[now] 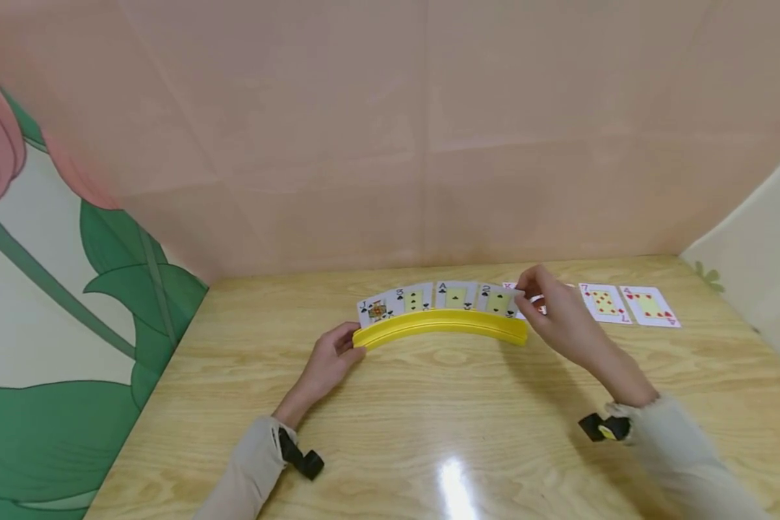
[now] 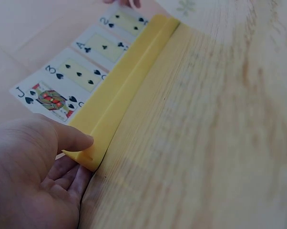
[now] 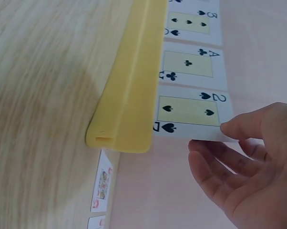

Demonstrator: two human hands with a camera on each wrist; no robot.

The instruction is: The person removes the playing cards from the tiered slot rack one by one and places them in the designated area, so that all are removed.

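Note:
A curved yellow card holder stands on the table with a row of playing cards upright in it. From left to right they are a jack of spades, a three of spades, an ace of clubs and a two of spades. My left hand grips the holder's left end, thumb on its front and the other fingers round behind and below. At the opposite end, my right hand pinches the two of spades by its upper right corner; the card's lower edge sits in the holder's slot.
Face-up cards lie in a row on the wooden table behind and right of the holder: a red king partly hidden by my right hand, a seven of diamonds and a red four. A pinkish wall covering rises behind the table.

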